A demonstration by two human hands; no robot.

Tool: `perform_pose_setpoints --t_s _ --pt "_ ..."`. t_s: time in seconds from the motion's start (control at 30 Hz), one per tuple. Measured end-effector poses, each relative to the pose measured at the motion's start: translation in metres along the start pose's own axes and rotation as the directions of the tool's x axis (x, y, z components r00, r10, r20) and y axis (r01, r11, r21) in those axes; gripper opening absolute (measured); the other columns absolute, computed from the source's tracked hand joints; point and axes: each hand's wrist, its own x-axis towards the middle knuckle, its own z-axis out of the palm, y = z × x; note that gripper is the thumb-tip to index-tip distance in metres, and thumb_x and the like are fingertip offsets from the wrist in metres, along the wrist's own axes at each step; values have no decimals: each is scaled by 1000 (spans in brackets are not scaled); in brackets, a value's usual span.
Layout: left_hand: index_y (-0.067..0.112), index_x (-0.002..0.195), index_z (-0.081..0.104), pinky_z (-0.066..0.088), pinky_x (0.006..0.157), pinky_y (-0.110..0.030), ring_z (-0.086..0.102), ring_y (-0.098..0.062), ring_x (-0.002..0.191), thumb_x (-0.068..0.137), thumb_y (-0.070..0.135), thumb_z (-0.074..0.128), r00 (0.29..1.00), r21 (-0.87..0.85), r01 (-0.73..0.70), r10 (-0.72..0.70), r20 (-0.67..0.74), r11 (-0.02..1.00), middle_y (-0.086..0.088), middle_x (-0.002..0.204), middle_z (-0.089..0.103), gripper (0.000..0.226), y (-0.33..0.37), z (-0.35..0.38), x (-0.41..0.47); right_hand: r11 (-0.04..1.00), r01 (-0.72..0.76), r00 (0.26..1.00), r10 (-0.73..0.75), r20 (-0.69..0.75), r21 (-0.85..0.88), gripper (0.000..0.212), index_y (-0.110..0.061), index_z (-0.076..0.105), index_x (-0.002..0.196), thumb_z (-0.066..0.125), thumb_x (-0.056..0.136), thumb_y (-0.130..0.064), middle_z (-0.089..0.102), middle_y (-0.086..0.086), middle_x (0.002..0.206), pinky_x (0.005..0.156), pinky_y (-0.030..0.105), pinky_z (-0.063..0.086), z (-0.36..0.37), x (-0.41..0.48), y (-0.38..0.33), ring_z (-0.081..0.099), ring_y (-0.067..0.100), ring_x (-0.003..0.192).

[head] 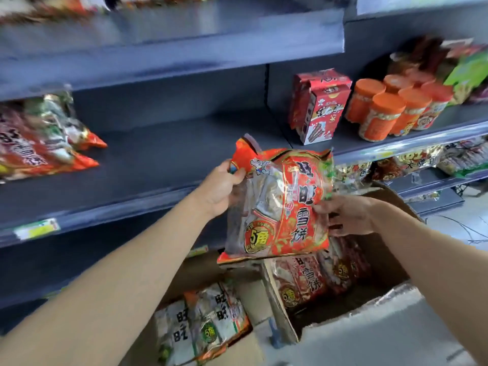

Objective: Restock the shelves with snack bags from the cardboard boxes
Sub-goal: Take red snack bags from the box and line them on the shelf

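Head view is showing both hands holding one red snack bag [280, 204] in the air, in front of the edge of the dark middle shelf [158, 159] and above the open cardboard boxes. The left hand [221, 188] is gripping the bag's upper left corner, its fingers [237, 175] curling over the foil, while the right hand [348, 215] is pinching the bag's right edge with thumb and fingers. The bag is hanging upright, tilting slightly to the left. Below it, the right cardboard box [383, 260] is holding more red bags [303, 281] standing on edge, and the left cardboard box [179, 276] is holding green-and-white bags [206, 323]. At the shelf's far left, a few stocked bags [39, 143] are lying stacked and leaning. On the neighbouring shelf to the right, red cartons [319, 107] are standing beside a cluster of orange-lidded jars [390, 109].
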Motion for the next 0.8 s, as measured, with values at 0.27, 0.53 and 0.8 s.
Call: perform_pose_setpoints --t_s 0.27,0.53,0.8 --pt "19 101 54 51 92 -42 62 -29 101 92 29 59 876 336 47 124 -467 941 -12 111 65 15 41 -180 -13 936 324 936 -339 -100 -137 26 -6 70 100 77 76 -7 73 9 98 88 40 55 181 45 -87 70 21 84" --pt "27 134 42 49 81 -38 55 -27 115 94 38 45 840 39 161 -116 -530 986 -4 131 55 41 75 -278 -2 842 502 773 -539 -334 -198 32 -16 66 106 78 76 -13 66 0 94 76 28 47 288 93 -152 62 17 84" --pt "18 123 51 47 86 -32 52 -26 120 97 42 46 874 36 134 -101 -475 990 -6 129 56 36 91 -301 49 820 503 703 -572 -424 -273 35 -14 66 114 74 80 -15 66 1 103 75 21 42 301 145 -209 57 11 86"
